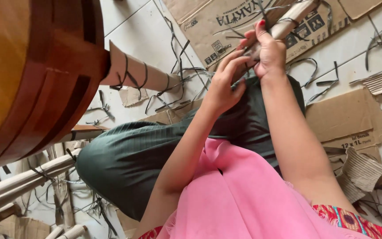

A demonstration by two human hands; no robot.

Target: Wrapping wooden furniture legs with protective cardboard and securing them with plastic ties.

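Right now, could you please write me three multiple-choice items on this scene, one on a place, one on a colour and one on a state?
1. Where does the flattened cardboard box lie?
A. on the tiled floor
B. on a shelf
C. on the person's lap

2. What colour is the cloth across the person's front?
A. blue
B. pink
C. white

3. How is the wrapped leg held?
A. lying untouched
B. gripped by the right hand, the left hand at its near end
C. balanced on a knee

Answers: 1 A, it lies flat on the white tiles; 2 B, the fabric is plainly pink; 3 B, the right hand's fingers curl round it.
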